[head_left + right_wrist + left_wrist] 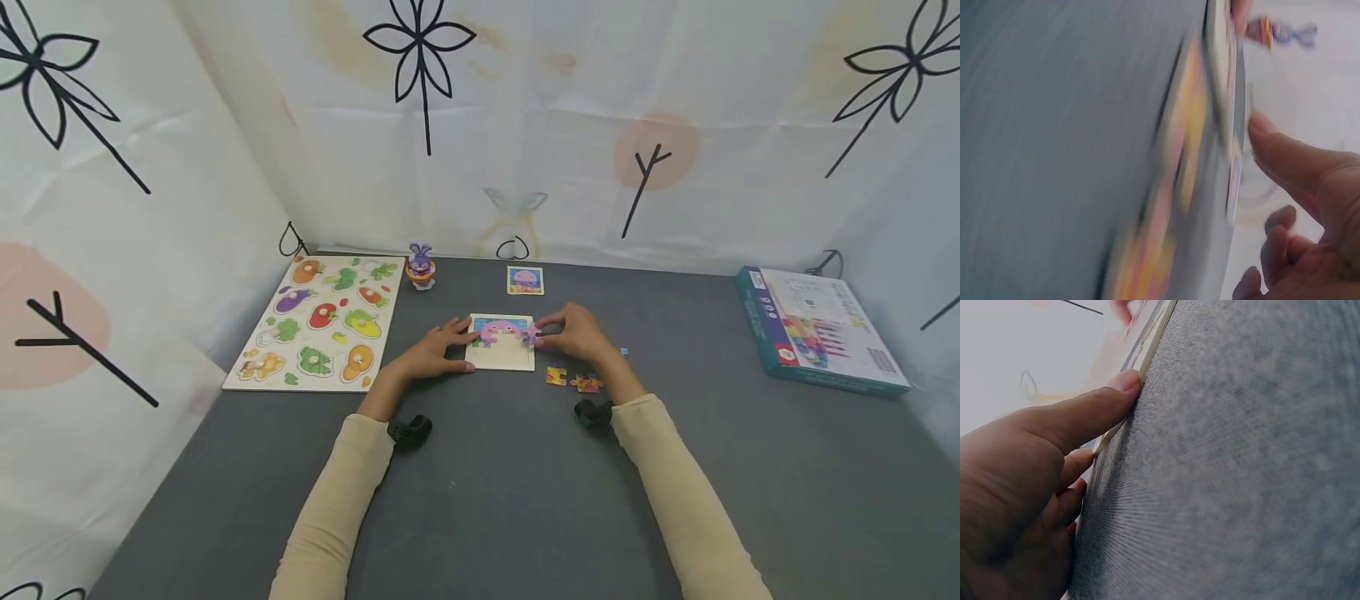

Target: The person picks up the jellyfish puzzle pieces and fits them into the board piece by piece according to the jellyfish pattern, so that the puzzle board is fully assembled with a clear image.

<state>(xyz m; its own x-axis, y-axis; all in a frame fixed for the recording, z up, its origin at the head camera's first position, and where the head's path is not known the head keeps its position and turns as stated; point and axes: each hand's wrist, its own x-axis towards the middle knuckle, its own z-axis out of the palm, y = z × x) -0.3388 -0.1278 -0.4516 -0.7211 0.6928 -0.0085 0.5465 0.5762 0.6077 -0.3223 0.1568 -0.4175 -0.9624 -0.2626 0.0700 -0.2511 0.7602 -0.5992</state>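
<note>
A small puzzle board (504,357) with a pale frame lies mid-table, its upper part filled with a pink and blue picture and its lower part bare. My left hand (435,350) rests at the board's left side, thumb and fingers spread along the edge. In the left wrist view the thumb (1094,411) presses on the pale rim. Between the thumb and index finger of my right hand (576,335) is a pink-purple puzzle piece (531,335), held over the board's right edge. Loose puzzle pieces (556,376) in yellow and orange lie just below the right hand.
A picture card (525,281) lies behind the board. To the left are a vegetable puzzle board (341,339) and a purple rabbit figure (421,267). A teal-edged box (825,329) lies far right. A blue piece (624,352) shows beside the right wrist.
</note>
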